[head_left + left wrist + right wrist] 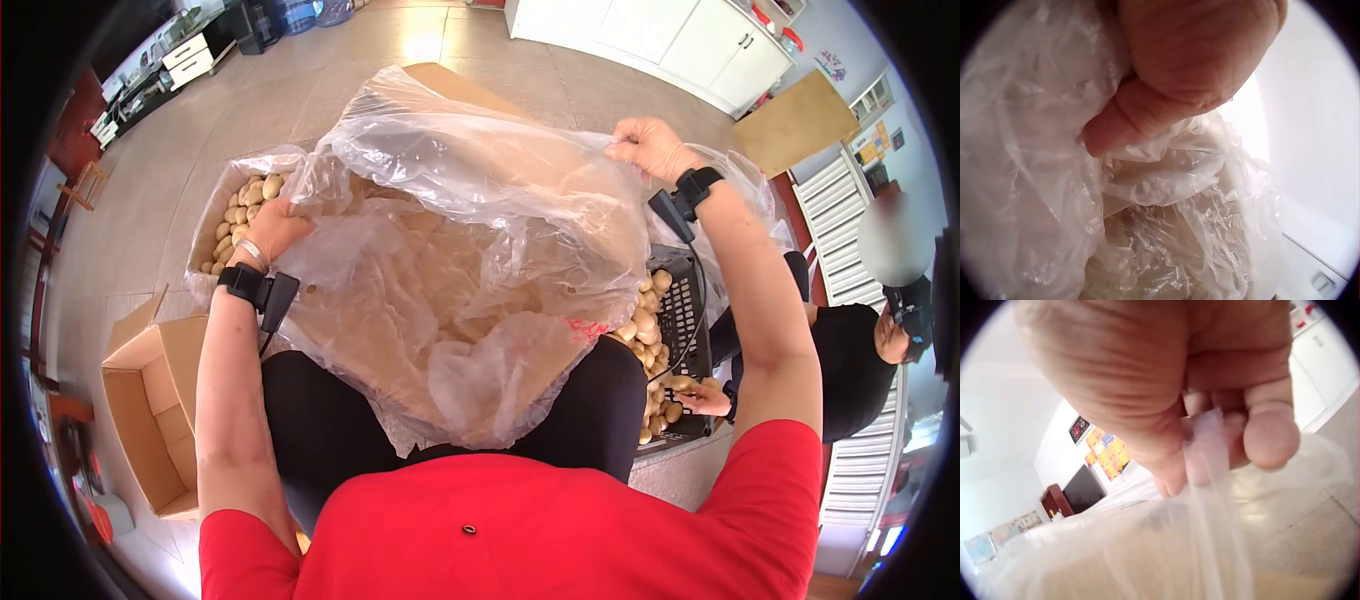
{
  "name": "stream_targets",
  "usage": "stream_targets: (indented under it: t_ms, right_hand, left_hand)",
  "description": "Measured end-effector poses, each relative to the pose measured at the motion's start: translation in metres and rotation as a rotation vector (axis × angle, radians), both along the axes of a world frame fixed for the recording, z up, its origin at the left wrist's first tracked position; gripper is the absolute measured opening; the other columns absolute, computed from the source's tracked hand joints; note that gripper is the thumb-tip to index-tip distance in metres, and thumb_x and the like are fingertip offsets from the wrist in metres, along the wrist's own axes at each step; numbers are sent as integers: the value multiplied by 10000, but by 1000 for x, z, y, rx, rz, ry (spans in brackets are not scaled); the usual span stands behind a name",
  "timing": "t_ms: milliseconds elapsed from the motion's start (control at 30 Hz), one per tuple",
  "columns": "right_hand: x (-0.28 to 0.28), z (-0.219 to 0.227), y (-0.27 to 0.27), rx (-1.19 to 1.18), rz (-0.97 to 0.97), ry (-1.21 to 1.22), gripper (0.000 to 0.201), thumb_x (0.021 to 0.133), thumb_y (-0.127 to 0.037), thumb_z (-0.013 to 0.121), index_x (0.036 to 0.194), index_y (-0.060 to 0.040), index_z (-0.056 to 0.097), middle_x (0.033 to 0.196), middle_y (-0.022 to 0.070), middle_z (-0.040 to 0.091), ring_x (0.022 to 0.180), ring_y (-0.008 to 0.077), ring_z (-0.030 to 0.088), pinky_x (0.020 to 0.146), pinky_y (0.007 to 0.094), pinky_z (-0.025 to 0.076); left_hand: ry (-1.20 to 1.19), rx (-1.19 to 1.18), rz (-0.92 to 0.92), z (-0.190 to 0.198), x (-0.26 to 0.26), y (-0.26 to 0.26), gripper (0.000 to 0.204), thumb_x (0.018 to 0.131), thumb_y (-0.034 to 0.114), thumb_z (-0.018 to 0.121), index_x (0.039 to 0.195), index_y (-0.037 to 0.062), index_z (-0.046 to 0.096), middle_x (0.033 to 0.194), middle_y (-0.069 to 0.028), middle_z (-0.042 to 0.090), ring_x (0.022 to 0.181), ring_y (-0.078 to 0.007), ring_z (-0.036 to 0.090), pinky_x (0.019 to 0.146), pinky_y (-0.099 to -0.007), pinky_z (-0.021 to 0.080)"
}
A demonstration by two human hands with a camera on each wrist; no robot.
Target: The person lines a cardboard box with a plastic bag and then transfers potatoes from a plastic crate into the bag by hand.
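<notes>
A large clear plastic bag [480, 190] lines a cardboard box that stands in front of the person's knees, its mouth spread wide. With the right hand [652, 148] the person pinches the bag's far right edge and lifts it; the right wrist view shows the plastic [1207, 456] between thumb and fingers. At the left side, the left hand [280, 232] grips the bag's gathered edge, and its thumb [1116, 128] presses on the film in the left wrist view. Folds of plastic cover much of the box's inside.
Left stands a lined box of potatoes [245, 215], with an open cardboard box [150, 405] nearer. At right, a black crate [685, 300] holds potatoes [645, 335], and another person's hand [705, 400] reaches into it. White cabinets [650, 40] line the back.
</notes>
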State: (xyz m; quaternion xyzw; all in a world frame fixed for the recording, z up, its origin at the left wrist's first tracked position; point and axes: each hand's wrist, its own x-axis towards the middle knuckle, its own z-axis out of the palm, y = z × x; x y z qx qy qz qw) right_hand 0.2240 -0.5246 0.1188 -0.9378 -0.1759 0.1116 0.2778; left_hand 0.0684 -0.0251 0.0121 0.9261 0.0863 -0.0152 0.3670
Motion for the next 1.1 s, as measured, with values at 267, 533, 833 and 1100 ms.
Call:
stream_targets:
  t_ms: [267, 533, 833, 1100]
  right_hand:
    - [20, -2, 36, -454, 228, -86, 221, 821, -181, 585, 971, -46, 674, 808, 117, 667, 708, 240, 622, 618, 375, 498]
    - [-7, 30, 193, -258, 241, -376, 433, 878, -390, 530, 1011, 4, 650, 911, 231, 649, 849, 329, 611, 772, 382, 471]
    - [7, 31, 242, 67, 319, -58, 450, 783, -411, 674, 927, 15, 647, 875, 195, 666, 838, 317, 647, 751, 394, 505]
    - [46, 16, 222, -180, 148, -585, 222, 835, -191, 567, 980, -38, 640, 934, 164, 662, 851, 287, 615, 770, 381, 494]
  left_hand:
    - [-187, -84, -83, 15, -6, -18, 669, 712, 47, 627, 1355, 137, 466, 987, -121, 658, 894, -189, 600, 821, -299, 463]
    - [-323, 12, -121, -18, 14, 3, 861, 665, 44, 630, 1451, 181, 308, 991, -218, 636, 927, -294, 617, 832, -328, 467]
    - [-233, 63, -57, -6, 7, -6, 790, 682, 52, 610, 1421, 174, 357, 1013, -229, 637, 950, -335, 614, 829, -357, 471]
    - [-249, 62, -89, 5, 4, -11, 667, 719, 54, 589, 1360, 155, 436, 1059, -206, 638, 999, -337, 601, 866, -357, 459]
